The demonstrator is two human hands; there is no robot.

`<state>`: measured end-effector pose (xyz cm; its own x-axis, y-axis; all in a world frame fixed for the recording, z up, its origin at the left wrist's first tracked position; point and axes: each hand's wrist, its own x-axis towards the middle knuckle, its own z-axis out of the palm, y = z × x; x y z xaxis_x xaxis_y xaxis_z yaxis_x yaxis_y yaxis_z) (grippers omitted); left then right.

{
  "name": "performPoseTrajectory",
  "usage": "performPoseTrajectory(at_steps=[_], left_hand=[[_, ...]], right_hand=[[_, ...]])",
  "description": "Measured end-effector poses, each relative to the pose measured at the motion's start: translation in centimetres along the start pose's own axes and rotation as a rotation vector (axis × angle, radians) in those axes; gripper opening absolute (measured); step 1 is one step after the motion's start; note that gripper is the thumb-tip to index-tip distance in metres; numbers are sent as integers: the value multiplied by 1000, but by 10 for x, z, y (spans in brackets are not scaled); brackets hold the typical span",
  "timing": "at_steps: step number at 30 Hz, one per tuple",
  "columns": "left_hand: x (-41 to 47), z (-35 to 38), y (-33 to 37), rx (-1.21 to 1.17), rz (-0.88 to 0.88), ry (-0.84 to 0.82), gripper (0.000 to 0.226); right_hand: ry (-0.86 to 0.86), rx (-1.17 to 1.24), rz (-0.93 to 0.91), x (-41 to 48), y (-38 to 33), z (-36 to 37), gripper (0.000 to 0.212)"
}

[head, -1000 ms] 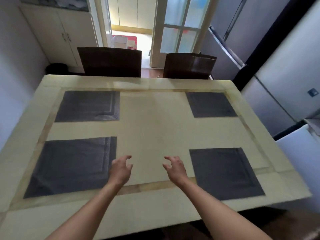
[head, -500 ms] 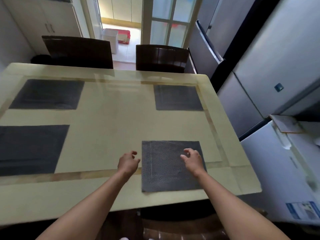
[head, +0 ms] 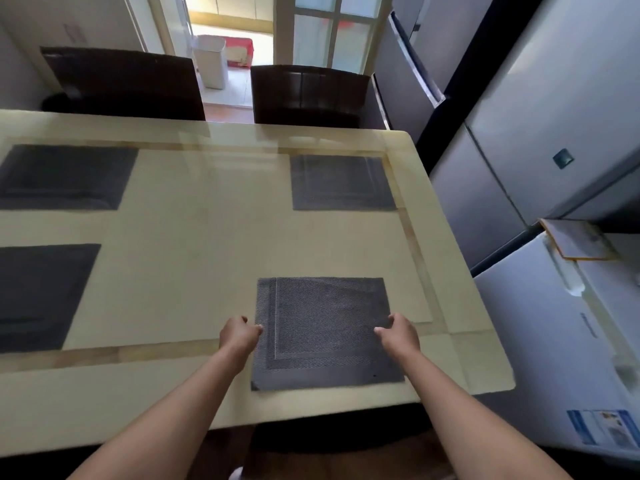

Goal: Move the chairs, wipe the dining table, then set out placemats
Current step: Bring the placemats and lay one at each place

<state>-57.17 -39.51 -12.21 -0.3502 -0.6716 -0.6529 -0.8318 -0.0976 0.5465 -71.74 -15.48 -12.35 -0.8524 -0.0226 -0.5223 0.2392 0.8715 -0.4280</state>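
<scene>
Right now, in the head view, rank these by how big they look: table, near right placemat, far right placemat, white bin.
1. table
2. near right placemat
3. far right placemat: looks smaller, but lies farther off, so true size unsure
4. white bin, farthest away

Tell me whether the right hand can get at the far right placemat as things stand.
Probably yes, with a lean forward. The right hand pinches the near right placemat and would have to let go first. Nothing stands on the table between it and the far right placemat.
</scene>
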Motion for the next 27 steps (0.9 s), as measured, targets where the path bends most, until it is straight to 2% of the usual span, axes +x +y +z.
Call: performPoseTrajectory(at_steps=[3,6,9,11,16,27], left_hand=[[3,12,5,-11,-46,65,13],[6,22,7,-22,-79,131,31],[9,27,9,-13,-117,149,10],[11,28,8,-22,-140,179,13],[5,35,12,-78,-125,240,18],[27,78,78,-328,25,208,9]], right_hand=[[-50,12,92,23,9,-1,36],[-72,34,152,37,18,2,45],[-41,83,206,50,25,5,36],[-29,123,232,55,29,5,24],[19,154,200,56,25,-9,16],[139,265,99,114,8,-74,14]])
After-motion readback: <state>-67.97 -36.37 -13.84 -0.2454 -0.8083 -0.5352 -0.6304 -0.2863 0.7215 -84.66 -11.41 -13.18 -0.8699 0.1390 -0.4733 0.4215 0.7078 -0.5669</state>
